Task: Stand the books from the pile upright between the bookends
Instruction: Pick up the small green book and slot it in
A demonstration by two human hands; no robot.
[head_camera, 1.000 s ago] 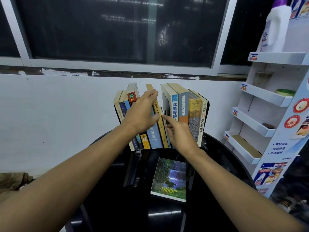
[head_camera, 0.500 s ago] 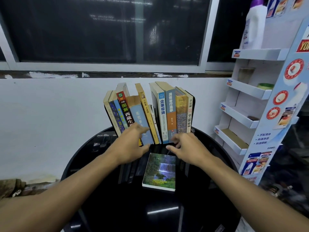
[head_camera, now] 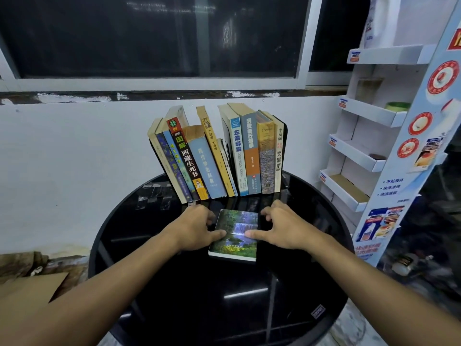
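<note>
The row of standing books (head_camera: 217, 156) is what worries me. On the left it leans hard: the tan-edged volume at the end and its blue neighbours tip rightward at the top, and the black bookend (head_camera: 152, 146) behind them barely shows. In the middle there is a dark gap beside the slim yellow book (head_camera: 215, 151), with a couple of thin volumes slumped low in it. If the last book is pushed into that gap with one hand while nothing braces the leaning group, the left half could slide out along the glossy black table (head_camera: 149, 245) or fan over flat. The right-hand books stand straighter against the other bookend (head_camera: 284, 146), so I would expect less trouble there.

The book still to be placed, the one with the waterfall cover (head_camera: 235, 234), lies flat on the table in front of the row, apart from it, spine edge toward the left hand.

The left hand (head_camera: 194, 229) is spread, not clenched. Its thumb lies across the cover's left side and the fingers curl down beside the book's far left edge. Whether they have got under it I cannot tell, since the hand hides them. The right hand (head_camera: 282, 227) mirrors it: open, thumb resting on the cover, fingers arched over the table just beside the right edge. Neither has lifted the book; it looks like a two-handed pinch about to close.
</note>
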